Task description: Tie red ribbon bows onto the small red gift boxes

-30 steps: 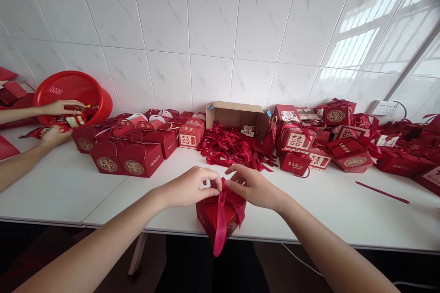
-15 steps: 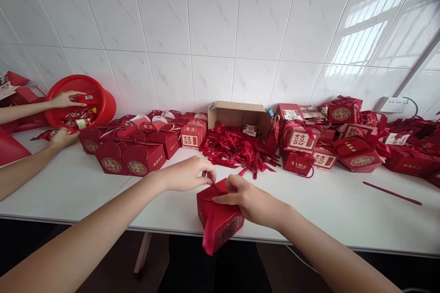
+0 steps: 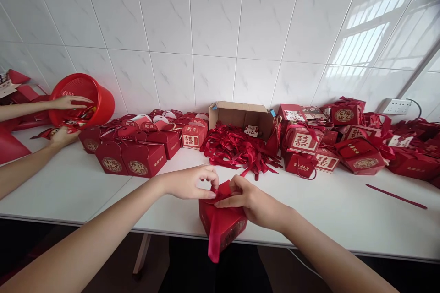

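A red box (image 3: 228, 226) sits at the table's front edge, with a red ribbon (image 3: 214, 238) across its top and one end hanging down its front. My left hand (image 3: 192, 182) is over the box's left side, thumb and fingers pinched on the ribbon. From the right, my right hand (image 3: 252, 200) pinches the ribbon at the middle of the top, close to the left fingertips. The knot or loop between the fingers is partly hidden. Behind the hands, a heap of loose red ribbons (image 3: 237, 146) spills from an open cardboard box (image 3: 240, 112).
Red gift boxes (image 3: 146, 158) stand in rows at left; more boxes (image 3: 302, 139) are piled at right. A single ribbon strip (image 3: 395, 196) lies at right. Another person's hands are at a red basket (image 3: 106, 103) on the far left. A socket strip (image 3: 395, 106) is on the wall.
My left fingers have closed in on the ribbon, nearer my right hand. The other person's upper hand has moved slightly right at the basket. The view has shifted a little.
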The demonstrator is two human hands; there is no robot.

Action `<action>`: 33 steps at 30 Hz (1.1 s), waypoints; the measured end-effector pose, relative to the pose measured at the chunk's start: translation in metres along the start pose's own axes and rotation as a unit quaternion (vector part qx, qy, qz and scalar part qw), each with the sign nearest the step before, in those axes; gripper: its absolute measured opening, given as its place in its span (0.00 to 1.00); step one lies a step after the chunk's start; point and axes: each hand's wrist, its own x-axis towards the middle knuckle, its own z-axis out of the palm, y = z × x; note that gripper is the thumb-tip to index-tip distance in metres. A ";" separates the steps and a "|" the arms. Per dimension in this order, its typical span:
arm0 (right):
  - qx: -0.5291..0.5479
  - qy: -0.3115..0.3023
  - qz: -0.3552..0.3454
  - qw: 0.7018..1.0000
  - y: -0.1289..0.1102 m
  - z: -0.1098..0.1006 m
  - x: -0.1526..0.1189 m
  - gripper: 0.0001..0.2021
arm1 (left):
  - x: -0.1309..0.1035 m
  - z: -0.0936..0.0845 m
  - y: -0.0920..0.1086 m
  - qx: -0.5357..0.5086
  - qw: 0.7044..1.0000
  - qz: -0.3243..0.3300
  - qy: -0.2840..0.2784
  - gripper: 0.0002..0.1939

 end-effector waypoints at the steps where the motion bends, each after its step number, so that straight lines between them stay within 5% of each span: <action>1: 0.006 0.004 0.000 1.000 0.000 0.001 0.000 0.18 | 0.000 0.000 -0.001 -0.011 1.000 0.006 -0.003 0.06; 7: 0.017 0.009 -0.005 1.000 0.002 0.004 -0.001 0.17 | 0.001 0.008 -0.008 -0.077 0.997 0.015 0.019 0.07; 15: 0.090 0.064 -0.035 0.993 0.009 0.006 -0.001 0.14 | 0.004 0.040 0.005 -0.176 0.972 -0.015 0.152 0.11; 22: 0.161 0.119 0.041 0.979 0.012 0.006 -0.002 0.07 | 0.014 0.057 0.008 -0.224 0.941 -0.045 0.248 0.13; 33: 0.271 0.135 0.075 0.950 0.022 0.008 -0.008 0.06 | 0.011 0.063 0.009 -0.206 0.947 -0.063 0.238 0.10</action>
